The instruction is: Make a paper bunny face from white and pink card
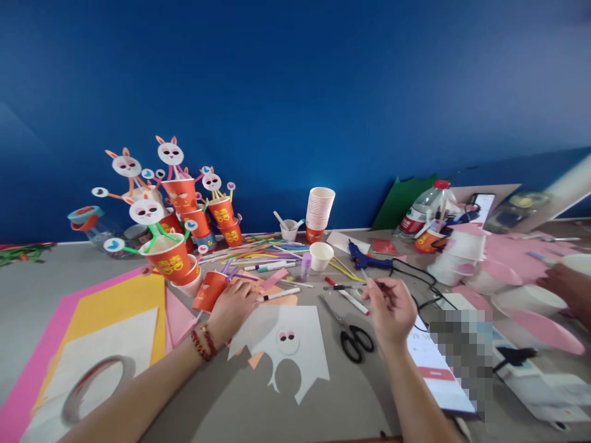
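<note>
My left hand (235,301), with a red bead bracelet (205,343) at the wrist, lies palm down with fingers stretched over paper scraps, beside a tipped red cup (210,290). Its fingertips are near a white marker (279,295). My right hand (392,304) is raised, thumb and fingers pinched at the end of a slim dark pen (344,287); the fingers partly hide it. Between the hands is a cut-up white sheet (309,320). A white paper disc (287,347) with pink and black eyes lies on it. Black-handled scissors (353,341) lie beside the sheet.
Red cups with rabbit faces (168,255) stand at left, near coloured sheets (115,301) and a tape roll (76,397). Stacked cups (321,209), a blue glue gun (369,258) with its cable and a phone (438,375) are also here. Another person's hand (566,286) is at far right.
</note>
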Motion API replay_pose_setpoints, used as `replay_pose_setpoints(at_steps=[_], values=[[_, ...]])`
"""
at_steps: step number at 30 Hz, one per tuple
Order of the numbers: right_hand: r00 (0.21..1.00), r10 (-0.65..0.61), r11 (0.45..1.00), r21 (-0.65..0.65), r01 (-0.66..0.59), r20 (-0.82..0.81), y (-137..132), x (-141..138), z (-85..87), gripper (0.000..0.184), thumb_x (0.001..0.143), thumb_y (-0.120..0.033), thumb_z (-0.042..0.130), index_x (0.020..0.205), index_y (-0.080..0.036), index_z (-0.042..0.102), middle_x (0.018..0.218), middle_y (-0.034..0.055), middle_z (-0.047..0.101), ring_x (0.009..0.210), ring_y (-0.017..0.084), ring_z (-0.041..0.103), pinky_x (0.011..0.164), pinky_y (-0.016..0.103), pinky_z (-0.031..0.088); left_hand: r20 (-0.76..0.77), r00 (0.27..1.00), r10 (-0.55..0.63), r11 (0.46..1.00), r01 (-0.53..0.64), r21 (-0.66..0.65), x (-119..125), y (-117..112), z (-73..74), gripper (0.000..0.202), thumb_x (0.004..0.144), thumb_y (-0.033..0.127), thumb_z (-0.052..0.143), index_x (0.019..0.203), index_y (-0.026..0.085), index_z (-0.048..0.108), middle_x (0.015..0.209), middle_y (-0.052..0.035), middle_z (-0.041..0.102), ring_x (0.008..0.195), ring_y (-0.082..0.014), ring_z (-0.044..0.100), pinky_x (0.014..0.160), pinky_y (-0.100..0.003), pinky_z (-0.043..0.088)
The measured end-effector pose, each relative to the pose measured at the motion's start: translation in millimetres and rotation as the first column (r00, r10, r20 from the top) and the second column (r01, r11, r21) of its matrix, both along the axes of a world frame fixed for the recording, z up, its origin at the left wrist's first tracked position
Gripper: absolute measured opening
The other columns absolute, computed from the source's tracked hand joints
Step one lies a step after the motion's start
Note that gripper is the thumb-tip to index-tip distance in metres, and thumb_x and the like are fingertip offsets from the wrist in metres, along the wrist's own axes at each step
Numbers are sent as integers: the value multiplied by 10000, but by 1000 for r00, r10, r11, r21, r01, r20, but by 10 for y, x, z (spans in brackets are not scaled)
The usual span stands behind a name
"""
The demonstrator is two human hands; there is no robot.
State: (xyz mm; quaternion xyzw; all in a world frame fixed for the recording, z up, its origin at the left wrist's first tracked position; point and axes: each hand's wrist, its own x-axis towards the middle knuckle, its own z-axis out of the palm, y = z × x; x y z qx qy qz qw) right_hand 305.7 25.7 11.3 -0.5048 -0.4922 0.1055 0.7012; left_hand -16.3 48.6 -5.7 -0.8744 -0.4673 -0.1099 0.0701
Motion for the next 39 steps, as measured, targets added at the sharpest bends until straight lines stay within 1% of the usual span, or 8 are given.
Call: replay_pose_setpoints(at_steps=[5,8,12,15,17,20,25,39], values=[[999,34,999,7,-34,-14,-27,-17,19,211,835,-354,689,796,-186,568,575,-32,579,458,110,543,421,208,397,26,999,42,999,-42,-5,37,4,16,205,961,261,503,1013,134,656,1039,-123,651,1048,-271,559,925,-446,463],[984,165,984,-60,-170,-72,-101,-137,63,211,842,-358,684,803,-187,566,557,-31,590,437,103,531,394,194,378,137,990,-44,997,52,-59,91,-95,157,209,974,317,488,1012,173,635,1078,-86,659,1088,-241,566,977,-419,450],[896,399,887,-164,-431,-194,-268,-423,168,203,874,-359,654,820,-193,550,552,-21,631,397,83,486,368,174,370,369,901,-229,944,298,-142,252,-291,417,282,969,372,508,1174,185,561,1195,-91,628,1167,-222,541,1017,-381,432],[833,497,822,-175,-542,-245,-384,-577,236,198,885,-359,644,839,-192,547,572,-6,650,418,91,511,380,178,400,385,892,-236,920,333,-209,371,-378,515,187,992,295,452,995,183,601,972,-65,665,962,-197,599,882,-334,478],[813,504,803,-188,-565,-291,-428,-624,260,201,888,-366,640,857,-195,538,580,-8,648,425,91,512,382,177,399,380,903,-199,932,295,-212,409,-405,511,224,995,249,408,882,180,589,864,-55,648,856,-188,598,801,-316,484],[762,524,745,-228,-626,-380,-441,-673,259,239,884,-415,634,877,-204,521,581,-24,631,424,86,490,381,170,371,413,902,-128,946,236,-224,412,-441,459,199,992,227,374,921,184,556,873,-51,647,807,-176,605,737,-293,481],[599,664,462,-385,-799,-446,-408,-846,193,338,874,-495,610,764,-192,507,501,-47,571,378,62,398,376,163,290,422,888,-183,922,304,-240,388,-533,429,177,1003,265,351,976,190,509,884,-45,636,776,-173,611,691,-275,459],[504,811,349,-446,-824,-297,-364,-960,201,317,914,-413,562,705,-175,584,536,-45,534,432,52,379,398,154,247,198,975,-104,890,180,-418,302,-704,339,219,1011,316,380,922,184,530,838,-35,688,743,-215,659,612,-289,404]])
